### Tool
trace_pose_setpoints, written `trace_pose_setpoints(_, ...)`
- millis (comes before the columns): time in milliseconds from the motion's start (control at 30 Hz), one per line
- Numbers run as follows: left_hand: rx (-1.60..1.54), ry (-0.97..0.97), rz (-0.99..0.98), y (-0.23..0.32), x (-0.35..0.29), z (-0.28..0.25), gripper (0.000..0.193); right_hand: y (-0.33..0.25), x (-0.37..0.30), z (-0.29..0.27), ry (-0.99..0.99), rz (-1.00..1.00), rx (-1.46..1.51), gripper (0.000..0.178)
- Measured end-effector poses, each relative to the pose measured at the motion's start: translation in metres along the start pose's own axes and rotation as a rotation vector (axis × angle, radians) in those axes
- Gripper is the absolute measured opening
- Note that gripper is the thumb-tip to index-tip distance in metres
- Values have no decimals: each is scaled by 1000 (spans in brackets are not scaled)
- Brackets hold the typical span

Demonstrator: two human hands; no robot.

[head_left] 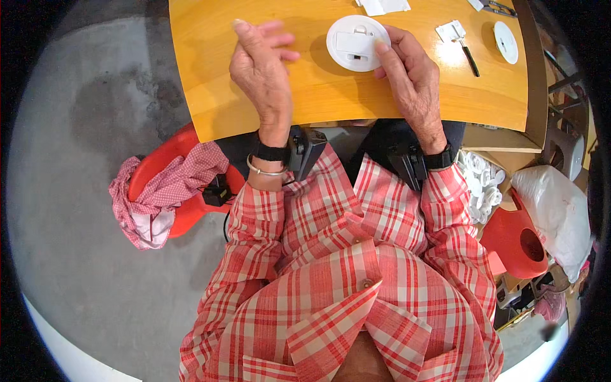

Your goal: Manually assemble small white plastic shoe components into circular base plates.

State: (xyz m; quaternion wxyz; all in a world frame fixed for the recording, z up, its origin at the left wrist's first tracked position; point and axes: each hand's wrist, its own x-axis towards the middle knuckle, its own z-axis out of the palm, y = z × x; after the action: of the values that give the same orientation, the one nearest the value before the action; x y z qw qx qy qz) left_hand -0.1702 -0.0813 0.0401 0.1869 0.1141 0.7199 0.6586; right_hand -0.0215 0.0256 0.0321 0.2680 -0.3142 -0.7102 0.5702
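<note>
My right hand [412, 75] pinches the right rim of a round white plastic disc [347, 60] between thumb and fingers, above the table. The disc's face toward me has a rectangular panel, a small loop-shaped part above it and a small slot with a dark piece below it. To the left of the disc, my left hand [262, 67] is apart from it, fingers spread and slightly blurred, with nothing in them. Both wrists wear black straps with dark box-shaped devices.
On the yellow wooden table [216, 95] lie a white square part [450, 30], a black-handled tool [470, 60], another white disc [506, 42] and a white piece [385, 6]. Red chairs [181, 216] flank me. White plastic parts [480, 181] and a plastic bag [554, 207] are at right.
</note>
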Motion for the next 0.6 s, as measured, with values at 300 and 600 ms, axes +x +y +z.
trace_pose_setpoints(300, 406, -379, 485, -2, -15, 40, 48, -2, 1, 0, 8, 35, 88, 26)
trace_pose_setpoints(600, 338, -124, 285, -7, 9, 18, 29, -5, 0, -1, -9, 40, 88, 27)
